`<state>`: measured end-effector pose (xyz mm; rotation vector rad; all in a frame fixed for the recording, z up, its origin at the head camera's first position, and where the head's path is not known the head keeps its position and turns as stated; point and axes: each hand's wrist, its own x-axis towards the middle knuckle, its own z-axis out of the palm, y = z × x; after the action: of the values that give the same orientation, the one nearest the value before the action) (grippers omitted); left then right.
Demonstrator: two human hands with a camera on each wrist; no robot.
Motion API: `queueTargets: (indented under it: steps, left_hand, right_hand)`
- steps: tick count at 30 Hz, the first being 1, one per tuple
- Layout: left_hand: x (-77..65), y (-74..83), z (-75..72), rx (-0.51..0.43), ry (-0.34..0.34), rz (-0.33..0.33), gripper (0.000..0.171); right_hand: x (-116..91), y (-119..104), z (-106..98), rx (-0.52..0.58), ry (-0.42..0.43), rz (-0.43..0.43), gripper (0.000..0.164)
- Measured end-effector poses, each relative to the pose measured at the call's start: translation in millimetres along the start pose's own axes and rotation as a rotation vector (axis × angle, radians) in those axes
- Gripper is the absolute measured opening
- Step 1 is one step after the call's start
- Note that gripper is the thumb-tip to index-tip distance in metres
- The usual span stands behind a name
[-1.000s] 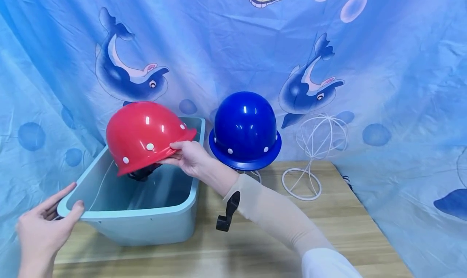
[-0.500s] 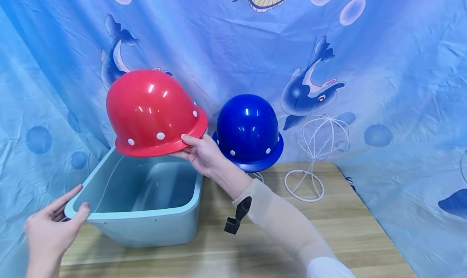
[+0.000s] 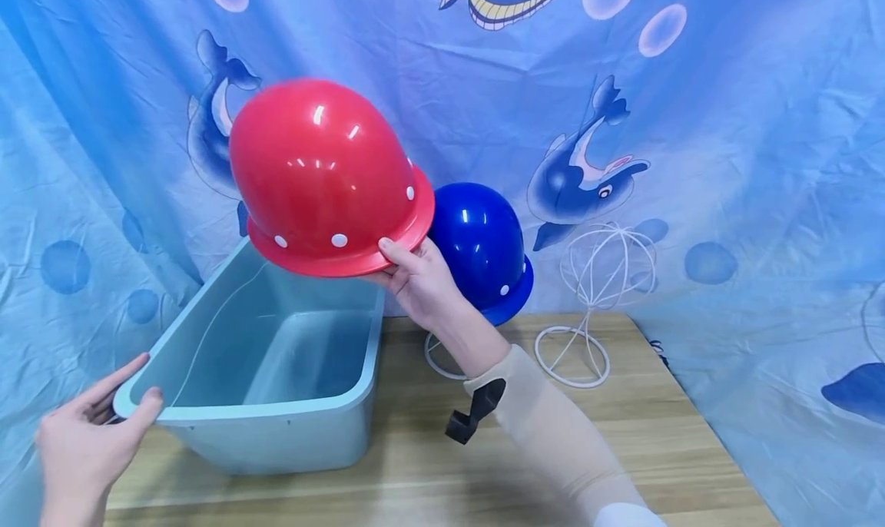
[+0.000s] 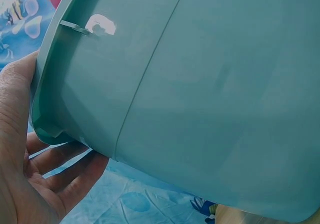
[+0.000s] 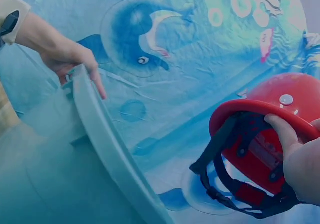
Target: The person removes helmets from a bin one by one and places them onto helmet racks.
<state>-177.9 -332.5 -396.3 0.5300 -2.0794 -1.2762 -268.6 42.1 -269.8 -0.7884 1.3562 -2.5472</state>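
Observation:
A red hard hat (image 3: 318, 174) with white rivets hangs tilted in the air above the bin's far right part. My right hand (image 3: 425, 285) pinches its brim, thumb on the upper side and fingers beneath. In the right wrist view, black straps dangle under the hard hat (image 5: 265, 149). My left hand (image 3: 90, 435) grips the front left corner of the rim of a light teal plastic bin (image 3: 276, 413). From the left wrist view, fingers (image 4: 82, 179) lie against the outside of the bin (image 4: 200, 98).
Behind my right hand, a blue hard hat (image 3: 477, 243) sits on a white wire stand (image 3: 442, 366), partly hidden. Further right stands a bare white wire stand (image 3: 588, 312). Both are on a wooden table (image 3: 525, 450), with a blue sea-print curtain (image 3: 429, 66) behind.
My right hand has raised the red hard hat up out of the bin and carried it to the right, partly covering the blue one. My left hand keeps its grip on the rim.

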Motion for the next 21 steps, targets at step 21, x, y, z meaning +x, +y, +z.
queueTargets:
  steps: [21]
  left_hand:
    - [-3.0,5.4,-1.4,-0.007,-0.003,0.003,0.048]
  right_hand:
    - [-21.5,-73.7,-28.4,0.063,0.034,-0.279,0.040]
